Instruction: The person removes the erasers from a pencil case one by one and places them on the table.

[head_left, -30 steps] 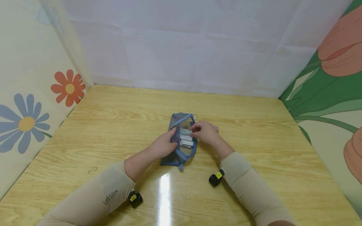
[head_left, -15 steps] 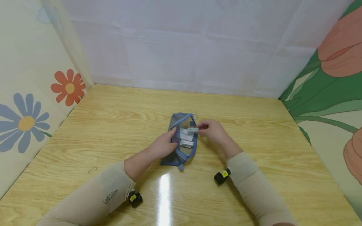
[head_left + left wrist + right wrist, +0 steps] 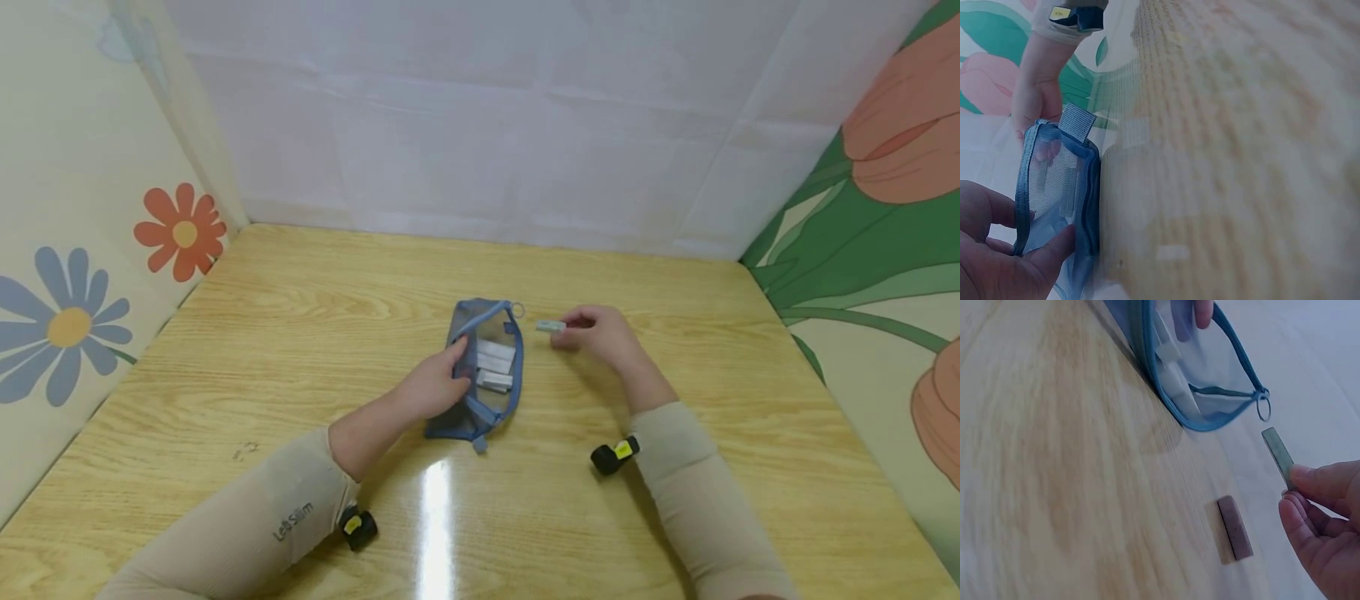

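A blue mesh zip pouch [image 3: 517, 367] lies unzipped on the table, its mouth facing right. My left hand [image 3: 435, 385] holds the near-left edge of the mouth; in the left wrist view, thumb and fingers pinch the mesh [image 3: 1054, 169]. Several pale, flat bars [image 3: 495, 357] lie inside. Just right of the pouch, my right hand [image 3: 603, 337] pinches a small light green block [image 3: 550, 326] by one end, raised off the table. The right wrist view shows a reddish-brown block [image 3: 1235, 528] on the table below that hand; in the head view the hand hides it.
A wood-grain table [image 3: 315, 333] extends all around the pouch. A white sheet [image 3: 480, 133] rises behind it, with flower-printed panels [image 3: 71, 329] on both sides. A metal ring [image 3: 517, 310] hangs at the pouch's far corner, and a fabric tab [image 3: 480, 446] at its near end.
My right hand has drawn the green block out of the pouch and carried it right and slightly away. The left hand and the pouch have stayed put.
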Motion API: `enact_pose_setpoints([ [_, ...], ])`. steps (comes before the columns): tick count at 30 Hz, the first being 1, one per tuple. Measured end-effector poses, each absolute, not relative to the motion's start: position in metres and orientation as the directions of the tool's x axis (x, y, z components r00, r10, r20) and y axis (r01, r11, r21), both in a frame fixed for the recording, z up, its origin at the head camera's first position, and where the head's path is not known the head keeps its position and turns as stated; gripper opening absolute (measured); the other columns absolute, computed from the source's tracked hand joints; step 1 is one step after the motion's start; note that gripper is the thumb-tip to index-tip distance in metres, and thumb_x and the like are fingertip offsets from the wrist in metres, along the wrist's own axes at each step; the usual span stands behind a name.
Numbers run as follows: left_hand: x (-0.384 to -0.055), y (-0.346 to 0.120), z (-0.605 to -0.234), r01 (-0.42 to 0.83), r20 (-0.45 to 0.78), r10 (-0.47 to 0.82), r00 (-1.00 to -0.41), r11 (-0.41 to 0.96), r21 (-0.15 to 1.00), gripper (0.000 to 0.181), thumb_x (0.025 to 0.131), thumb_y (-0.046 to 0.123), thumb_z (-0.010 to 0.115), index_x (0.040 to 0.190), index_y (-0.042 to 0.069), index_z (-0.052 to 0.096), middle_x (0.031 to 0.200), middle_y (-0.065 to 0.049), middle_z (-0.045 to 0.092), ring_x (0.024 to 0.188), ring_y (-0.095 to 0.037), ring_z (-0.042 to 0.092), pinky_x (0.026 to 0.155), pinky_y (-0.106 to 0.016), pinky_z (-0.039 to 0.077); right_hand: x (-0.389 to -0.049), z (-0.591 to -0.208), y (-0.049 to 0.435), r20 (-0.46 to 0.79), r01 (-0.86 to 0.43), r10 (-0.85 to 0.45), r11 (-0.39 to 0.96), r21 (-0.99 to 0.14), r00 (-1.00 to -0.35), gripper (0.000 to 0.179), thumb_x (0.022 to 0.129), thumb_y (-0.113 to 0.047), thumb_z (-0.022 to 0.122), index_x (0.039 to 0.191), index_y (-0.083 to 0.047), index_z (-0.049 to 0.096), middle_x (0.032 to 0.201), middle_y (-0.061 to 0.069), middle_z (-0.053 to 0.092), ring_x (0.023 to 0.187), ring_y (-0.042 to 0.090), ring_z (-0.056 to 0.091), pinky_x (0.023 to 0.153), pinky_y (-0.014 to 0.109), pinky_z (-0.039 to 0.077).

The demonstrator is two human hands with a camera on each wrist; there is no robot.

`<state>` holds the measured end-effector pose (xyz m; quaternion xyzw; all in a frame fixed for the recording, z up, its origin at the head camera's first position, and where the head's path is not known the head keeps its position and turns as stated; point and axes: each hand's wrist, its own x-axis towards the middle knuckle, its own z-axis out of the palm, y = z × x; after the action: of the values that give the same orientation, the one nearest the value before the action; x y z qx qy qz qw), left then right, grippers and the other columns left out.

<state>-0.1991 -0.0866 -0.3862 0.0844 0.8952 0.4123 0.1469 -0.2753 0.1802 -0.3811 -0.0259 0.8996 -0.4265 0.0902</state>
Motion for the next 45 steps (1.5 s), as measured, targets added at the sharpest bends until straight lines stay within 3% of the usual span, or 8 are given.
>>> enact_pose_setpoints([
  [9, -0.199, -0.086, -0.384, 0.002, -0.213, 0.259, -0.942, 0.639, 0.769, 0.067, 0.089, 0.011, 0.052, 0.146, 0.008, 0.016, 0.144, -0.017, 0.030, 0.130, -0.030, 0.033, 0.102, -0.044, 0.033, -0.283, -0.391, 0.205, -0.073, -0.006, -0.100, 0.627, -0.779, -0.992, 0.024, 0.085, -0.016, 0.063, 0.106, -0.004, 0.063, 0.104, 0.014, 0.062, 0.096, 0.026, 0.054, 0.083, 0.037, 0.045],
  [17, -0.197, -0.085, -0.383, 0.004, -0.214, 0.259, -0.942, 0.645, 0.764, 0.068, 0.089, 0.011, 0.052, 0.146, 0.008, 0.016, 0.144, -0.018, 0.030, 0.130, -0.031, 0.032, 0.103, -0.044, 0.031, -0.283, -0.398, 0.219, -0.093, 0.030, -0.065, 0.641, -0.767, -0.994, 0.023, 0.087, -0.013, 0.060, 0.107, -0.002, 0.062, 0.106, 0.015, 0.060, 0.097, 0.027, 0.053, 0.085, 0.037, 0.043],
  [29, -0.195, -0.085, -0.379, -0.004, -0.222, 0.260, -0.940, 0.640, 0.768, 0.067, 0.089, 0.011, 0.052, 0.146, 0.008, 0.016, 0.144, -0.017, 0.031, 0.121, -0.028, 0.043, 0.100, -0.043, 0.036, -0.287, -0.407, 0.223, -0.111, 0.057, -0.039, 0.663, -0.747, -0.993, 0.023, 0.087, -0.017, 0.061, 0.104, -0.002, 0.063, 0.108, 0.016, 0.058, 0.101, 0.029, 0.050, 0.090, 0.041, 0.039],
  [45, -0.195, -0.085, -0.380, -0.002, -0.220, 0.261, -0.940, 0.640, 0.768, 0.068, 0.089, 0.011, 0.052, 0.146, 0.008, 0.015, 0.144, -0.018, 0.031, 0.125, -0.028, 0.040, 0.101, -0.043, 0.035, -0.288, -0.413, 0.222, -0.087, 0.040, -0.028, 0.717, -0.696, -0.996, 0.024, 0.085, -0.018, 0.063, 0.103, -0.002, 0.064, 0.101, 0.015, 0.062, 0.096, 0.029, 0.054, 0.087, 0.040, 0.042],
])
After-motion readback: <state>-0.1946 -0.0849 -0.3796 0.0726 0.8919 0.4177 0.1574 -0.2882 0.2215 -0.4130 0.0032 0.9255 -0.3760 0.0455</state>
